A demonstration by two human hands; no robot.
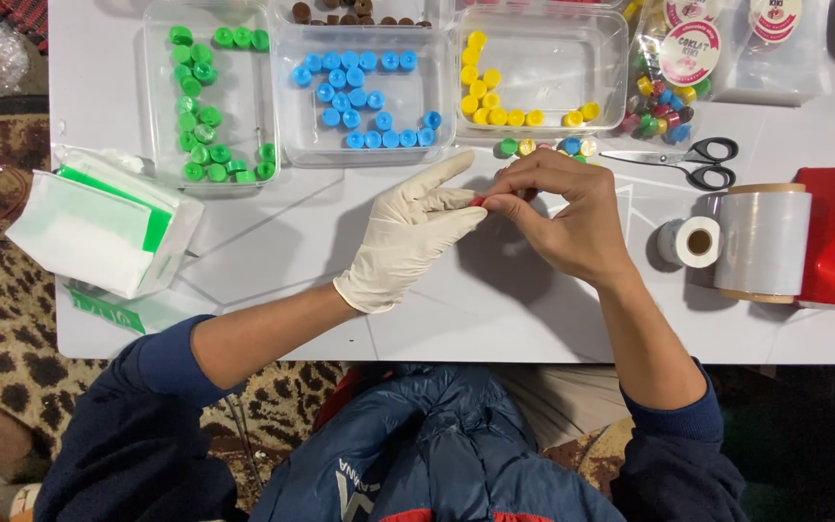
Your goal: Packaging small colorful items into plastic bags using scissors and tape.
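Two hands meeting over the table: gloved left hand and bare right hand both pinched shut on a small red cap, just below the blue-cap tray; best kept gripped at the fingertips, clear of loose caps.

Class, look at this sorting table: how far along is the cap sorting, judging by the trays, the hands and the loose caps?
Done: the green caps, blue caps and yellow caps lie in separate clear trays. In hand: the gloved left hand and the bare right hand meet on a small red piece. Left: a few mixed loose caps on the table, and a bag of mixed caps.
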